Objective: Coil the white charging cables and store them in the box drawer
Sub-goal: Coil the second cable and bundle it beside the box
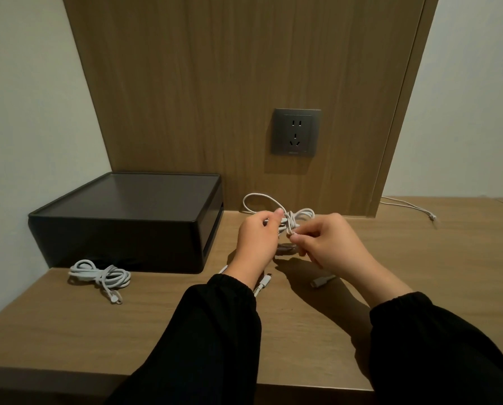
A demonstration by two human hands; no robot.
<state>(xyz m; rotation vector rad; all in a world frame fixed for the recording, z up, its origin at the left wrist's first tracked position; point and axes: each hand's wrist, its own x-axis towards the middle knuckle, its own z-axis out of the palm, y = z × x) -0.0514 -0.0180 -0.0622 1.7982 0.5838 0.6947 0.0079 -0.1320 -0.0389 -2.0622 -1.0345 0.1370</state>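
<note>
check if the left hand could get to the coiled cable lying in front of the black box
Likely yes: only open table lies between the left hand and the coiled cable, though it grips the half-wound cable.

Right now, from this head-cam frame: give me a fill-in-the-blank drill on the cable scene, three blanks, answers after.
1. The left hand and right hand both pinch one half-wound charging cable whose colour is ____.
2. The finished coil lies on the desk in front of the black box, on the person's ____ side.
3. The wall socket has ____ plugged into it.

Missing words: white; left; nothing.
</note>
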